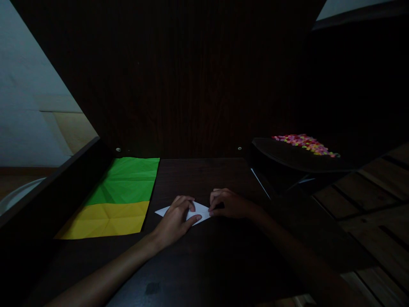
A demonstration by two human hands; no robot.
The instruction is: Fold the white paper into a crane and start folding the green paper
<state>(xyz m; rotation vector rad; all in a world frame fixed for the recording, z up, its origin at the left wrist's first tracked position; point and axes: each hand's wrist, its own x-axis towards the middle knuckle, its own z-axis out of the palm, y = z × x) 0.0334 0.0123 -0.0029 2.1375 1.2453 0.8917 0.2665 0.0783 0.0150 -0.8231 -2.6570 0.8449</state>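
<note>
The person's L hand (175, 218) lies over the L & middle part of a folded white paper (202, 209), fingers bent, thumb spread apart from them, pressing the sheet flat rather than gripping it. The R hand (226, 203) is nearly closed, thumb & fingertips pinched at the paper's R tip. The paper is approx. diamond-shaped w/ pointed ends, flat on the dark table (198, 177), btwn the 2 hands & partly hidden by them.

To the L, well apart from the hands, 2 creased sheets lie on the same table: a green sheet (128, 181) at the far side & a yellow sheet (111, 219) nearer the person, edges meeting; can't tell which overlaps. A low dark board (60, 183) runs along the table's L side, & a tall dark panel (191, 85) stands behind, w/ 2 small screws (239, 148) near its foot.

To the R, a black stand (271, 153) w/ a curved edge holds a heap of small multicolour pcs (306, 143), mostly pink, red & yellow. A thin white strip (260, 183) shows near the table's R edge. Light's dim, so details on the R are hard to make out.
</note>
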